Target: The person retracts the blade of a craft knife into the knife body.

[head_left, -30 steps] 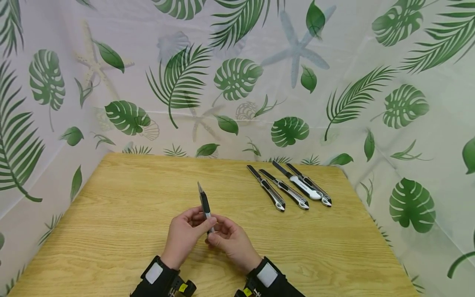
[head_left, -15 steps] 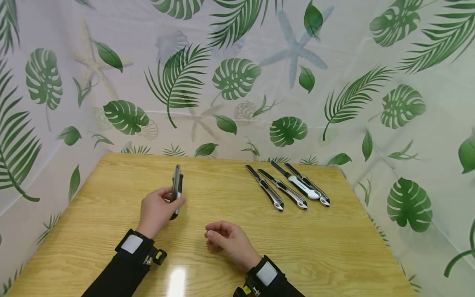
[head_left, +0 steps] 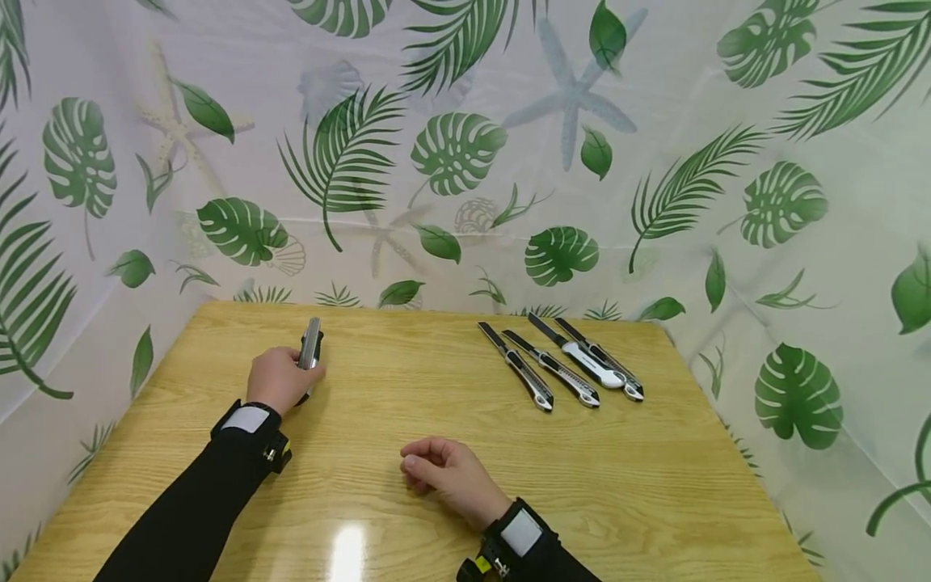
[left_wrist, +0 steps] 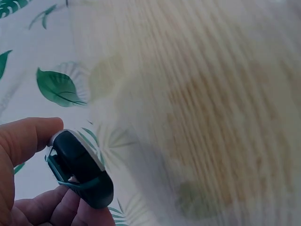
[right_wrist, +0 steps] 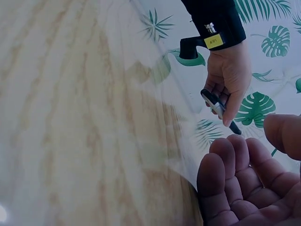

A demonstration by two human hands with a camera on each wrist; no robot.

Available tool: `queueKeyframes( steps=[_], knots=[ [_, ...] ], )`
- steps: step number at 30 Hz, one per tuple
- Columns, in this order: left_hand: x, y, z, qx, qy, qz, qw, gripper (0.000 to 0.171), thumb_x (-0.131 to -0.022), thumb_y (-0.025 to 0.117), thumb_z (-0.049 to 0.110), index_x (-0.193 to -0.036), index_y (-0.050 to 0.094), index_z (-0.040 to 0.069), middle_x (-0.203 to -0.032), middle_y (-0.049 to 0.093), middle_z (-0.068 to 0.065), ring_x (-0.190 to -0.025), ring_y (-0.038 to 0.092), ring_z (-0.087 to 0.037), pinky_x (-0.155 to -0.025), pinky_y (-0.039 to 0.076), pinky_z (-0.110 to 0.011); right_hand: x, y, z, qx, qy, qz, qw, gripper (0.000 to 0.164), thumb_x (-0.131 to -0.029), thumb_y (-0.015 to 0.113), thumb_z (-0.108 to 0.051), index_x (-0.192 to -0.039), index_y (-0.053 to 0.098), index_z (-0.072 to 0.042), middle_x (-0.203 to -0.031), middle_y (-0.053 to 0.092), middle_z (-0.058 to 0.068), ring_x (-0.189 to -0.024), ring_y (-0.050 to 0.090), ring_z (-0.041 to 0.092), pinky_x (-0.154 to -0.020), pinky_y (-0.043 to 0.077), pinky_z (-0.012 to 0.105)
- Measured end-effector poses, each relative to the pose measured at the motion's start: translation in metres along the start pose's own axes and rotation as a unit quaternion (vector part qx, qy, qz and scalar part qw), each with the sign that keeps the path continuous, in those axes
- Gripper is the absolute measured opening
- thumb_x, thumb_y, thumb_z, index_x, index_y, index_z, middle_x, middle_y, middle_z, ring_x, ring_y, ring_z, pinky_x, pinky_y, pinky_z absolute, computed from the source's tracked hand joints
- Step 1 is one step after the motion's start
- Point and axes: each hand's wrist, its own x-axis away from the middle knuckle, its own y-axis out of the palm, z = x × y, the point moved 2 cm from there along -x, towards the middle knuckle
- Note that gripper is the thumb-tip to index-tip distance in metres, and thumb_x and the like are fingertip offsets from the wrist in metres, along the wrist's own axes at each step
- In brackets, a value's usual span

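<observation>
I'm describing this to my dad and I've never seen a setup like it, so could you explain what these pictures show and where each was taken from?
There's no machine here, just a person's two bare hands. The wide picture is taken from the person's head, looking forward and down. One close-up comes from the left wrist; the other comes from the right wrist, and shows both hands.

The left hand holds a silver and black utility knife between thumb and fingers. The right hand holds nothing; its fingers are loosely curled.

On the wooden table, toward the far right, four more knives lie side by side, one with a wider white handle. Behind stands a leaf-print backdrop.
</observation>
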Motion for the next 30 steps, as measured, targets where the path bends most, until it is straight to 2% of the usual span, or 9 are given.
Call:
queueKeyframes(
  steps=[4,7,17,24,30],
  knots=[
    [-0.012,0.004,-0.004,-0.033,-0.008,-0.022,0.9992,0.031,-0.089,0.072,0.028,-0.074,0.068,0.001,-0.06,0.062,-0.007,-0.051,0.055,-0.022,-0.047,0.04,-0.032,-0.001,0.0,0.002,0.004,0.003,-0.002,1.0,0.03,-0.101,0.066,-0.02,-0.12,0.066,0.003,-0.104,0.071,0.017,-0.089,0.067,0.022,-0.077,0.056,0.032],
    [-0.02,0.005,-0.003,-0.05,-0.016,-0.033,0.9981,0.032,-0.088,0.071,0.026,-0.071,0.063,0.001,-0.06,0.059,-0.009,-0.052,0.053,-0.024,-0.048,0.039,-0.033,-0.001,0.0,0.002,0.002,0.001,-0.003,1.0,0.031,-0.101,0.067,-0.021,-0.12,0.066,0.003,-0.104,0.071,0.017,-0.088,0.067,0.021,-0.077,0.056,0.032],
    [-0.026,0.008,0.005,-0.084,-0.038,-0.047,0.9946,0.032,-0.088,0.075,0.024,-0.081,0.062,-0.005,-0.07,0.061,-0.016,-0.058,0.059,-0.028,-0.05,0.043,-0.034,-0.001,0.0,0.001,0.004,-0.007,-0.017,1.0,0.033,-0.101,0.066,-0.022,-0.121,0.066,0.004,-0.103,0.071,0.017,-0.087,0.067,0.019,-0.077,0.056,0.032],
    [-0.025,0.014,0.003,-0.091,-0.056,-0.066,0.9921,0.032,-0.087,0.076,0.024,-0.079,0.064,-0.004,-0.068,0.061,-0.014,-0.057,0.057,-0.026,-0.049,0.042,-0.033,-0.001,-0.001,0.003,0.001,-0.007,-0.014,1.0,0.032,-0.101,0.066,-0.021,-0.121,0.066,0.004,-0.102,0.071,0.016,-0.087,0.067,0.019,-0.076,0.056,0.031],
    [-0.027,0.016,0.0,-0.093,-0.056,-0.075,0.9912,0.033,-0.086,0.077,0.024,-0.079,0.063,-0.004,-0.068,0.061,-0.015,-0.057,0.057,-0.026,-0.048,0.042,-0.032,-0.001,-0.002,0.003,0.005,-0.001,-0.01,1.0,0.031,-0.102,0.065,-0.02,-0.121,0.066,0.004,-0.104,0.071,0.016,-0.089,0.067,0.02,-0.078,0.056,0.033]
  ],
)
